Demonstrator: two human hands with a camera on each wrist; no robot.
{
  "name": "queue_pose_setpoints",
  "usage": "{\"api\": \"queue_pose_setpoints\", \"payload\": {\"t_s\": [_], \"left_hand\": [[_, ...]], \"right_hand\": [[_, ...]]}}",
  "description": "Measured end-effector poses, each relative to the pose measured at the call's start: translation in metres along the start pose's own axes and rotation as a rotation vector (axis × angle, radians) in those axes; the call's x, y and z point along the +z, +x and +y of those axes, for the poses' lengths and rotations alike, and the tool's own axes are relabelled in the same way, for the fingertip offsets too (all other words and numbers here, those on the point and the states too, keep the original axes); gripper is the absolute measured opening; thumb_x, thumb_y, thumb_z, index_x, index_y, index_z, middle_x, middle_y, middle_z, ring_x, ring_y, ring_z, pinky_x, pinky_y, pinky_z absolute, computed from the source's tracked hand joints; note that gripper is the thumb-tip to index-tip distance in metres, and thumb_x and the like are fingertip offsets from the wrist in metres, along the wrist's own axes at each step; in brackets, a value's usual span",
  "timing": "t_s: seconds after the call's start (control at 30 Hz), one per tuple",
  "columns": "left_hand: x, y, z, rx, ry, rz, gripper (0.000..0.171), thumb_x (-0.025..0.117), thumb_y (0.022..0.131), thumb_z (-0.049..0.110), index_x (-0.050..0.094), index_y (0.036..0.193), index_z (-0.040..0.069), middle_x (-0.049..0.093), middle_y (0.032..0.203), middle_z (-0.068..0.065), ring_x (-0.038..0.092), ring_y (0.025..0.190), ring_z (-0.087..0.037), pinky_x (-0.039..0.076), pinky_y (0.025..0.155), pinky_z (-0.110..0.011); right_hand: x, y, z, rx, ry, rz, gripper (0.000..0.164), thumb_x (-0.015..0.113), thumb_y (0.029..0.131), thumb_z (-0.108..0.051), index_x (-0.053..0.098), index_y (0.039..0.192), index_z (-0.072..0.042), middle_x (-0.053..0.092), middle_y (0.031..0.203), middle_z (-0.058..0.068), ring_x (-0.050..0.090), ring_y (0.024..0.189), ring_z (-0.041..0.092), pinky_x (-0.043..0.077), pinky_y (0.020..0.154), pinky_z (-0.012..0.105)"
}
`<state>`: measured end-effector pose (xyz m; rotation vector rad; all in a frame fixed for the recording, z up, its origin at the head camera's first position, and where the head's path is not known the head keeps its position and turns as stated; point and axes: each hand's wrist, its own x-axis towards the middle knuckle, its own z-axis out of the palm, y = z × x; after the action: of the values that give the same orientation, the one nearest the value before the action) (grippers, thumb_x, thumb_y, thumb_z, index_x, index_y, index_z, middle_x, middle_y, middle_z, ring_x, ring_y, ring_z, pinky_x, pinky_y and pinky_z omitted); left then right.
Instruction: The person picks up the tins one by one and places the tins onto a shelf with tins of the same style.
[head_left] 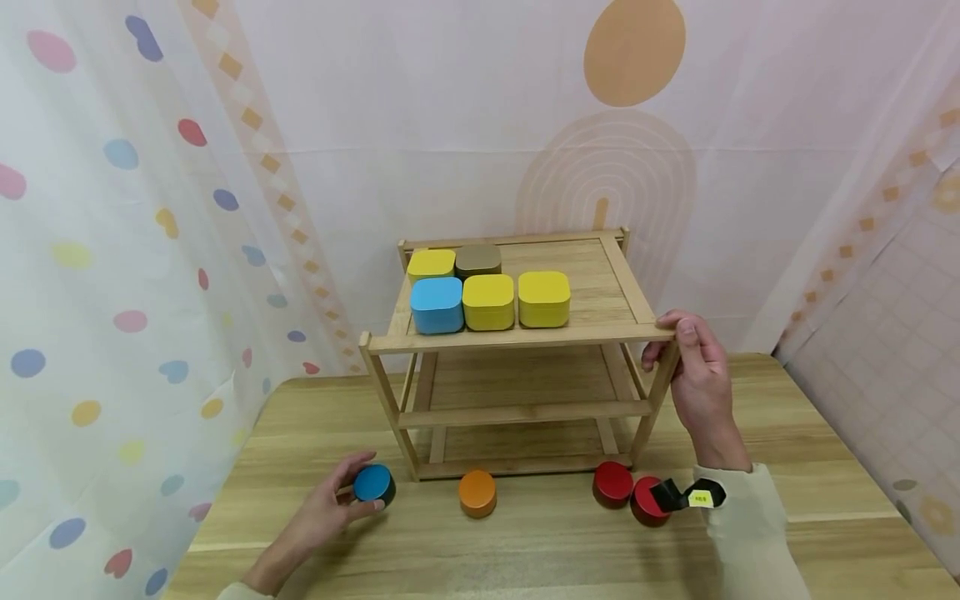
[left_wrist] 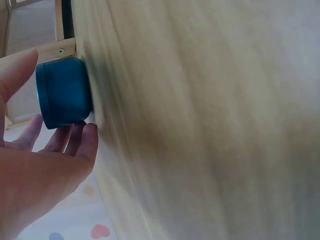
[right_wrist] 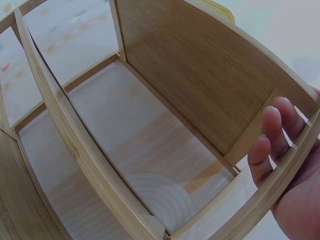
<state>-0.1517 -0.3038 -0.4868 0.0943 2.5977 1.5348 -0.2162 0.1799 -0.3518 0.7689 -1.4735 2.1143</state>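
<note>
One blue tin point(head_left: 374, 485) sits on the table point(head_left: 555, 560), within the curled thumb and fingers of the left hand point(head_left: 327, 507); the right hand point(head_left: 699, 375) grips the wooden rack point(head_left: 525, 412) by its corner. Grasping seems underway; lifting would need a steady pinch, clear of the rack leg just beyond the grip.

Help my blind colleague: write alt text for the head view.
A person's left hand curls around a round blue tin on a table; the right hand grips a wooden rack by one corner. Five square tins, mostly yellow, stand on top; one orange and two red round tins sit in front.
</note>
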Motion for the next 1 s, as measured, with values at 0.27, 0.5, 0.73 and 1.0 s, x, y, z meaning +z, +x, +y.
{"api": "queue_pose_setpoints", "payload": {"t_s": [0.27, 0.5, 0.73, 1.0], "left_hand": [[0.0028, -0.0009, -0.003, -0.04, -0.021, 0.014, 0.067, 0.077, 0.086, 0.012, 0.044, 0.144, 0.007, 0.049, 0.139, -0.023, 0.048, 0.129, -0.041, 0.043, 0.105, -0.054], [0.0047, -0.002, -0.0053, -0.047, -0.036, 0.023, 0.063, 0.075, 0.088, 0.013, 0.046, 0.143, 0.006, 0.049, 0.141, -0.023, 0.05, 0.128, -0.039, 0.043, 0.104, -0.053], [0.0053, -0.0008, -0.006, -0.043, -0.03, 0.03, 0.062, 0.075, 0.089, 0.013, 0.046, 0.143, 0.007, 0.049, 0.141, -0.023, 0.051, 0.127, -0.039, 0.044, 0.104, -0.053], [0.0046, -0.0004, -0.0049, -0.058, -0.031, 0.037, 0.063, 0.076, 0.087, 0.012, 0.046, 0.143, 0.009, 0.05, 0.14, -0.023, 0.053, 0.126, -0.038, 0.046, 0.102, -0.05]], "right_hand": [[-0.0009, -0.0008, 0.0015, -0.013, 0.021, -0.012, 0.028, 0.04, 0.107, -0.024, 0.063, 0.108, -0.009, 0.06, 0.077, 0.007, 0.059, 0.067, 0.014, 0.052, 0.064, 0.023], [-0.001, -0.0002, 0.0004, -0.021, 0.026, -0.023, 0.027, 0.04, 0.107, -0.023, 0.063, 0.107, -0.008, 0.061, 0.077, 0.006, 0.059, 0.067, 0.014, 0.052, 0.065, 0.023], [-0.0025, 0.0011, 0.0007, -0.031, 0.07, -0.051, 0.028, 0.04, 0.107, -0.019, 0.061, 0.109, 0.0, 0.06, 0.079, 0.01, 0.06, 0.069, 0.016, 0.053, 0.066, 0.023], [-0.0013, 0.0, 0.0015, -0.019, 0.019, -0.019, 0.028, 0.04, 0.107, -0.025, 0.062, 0.108, -0.008, 0.06, 0.078, 0.007, 0.059, 0.068, 0.015, 0.052, 0.065, 0.023]]}}
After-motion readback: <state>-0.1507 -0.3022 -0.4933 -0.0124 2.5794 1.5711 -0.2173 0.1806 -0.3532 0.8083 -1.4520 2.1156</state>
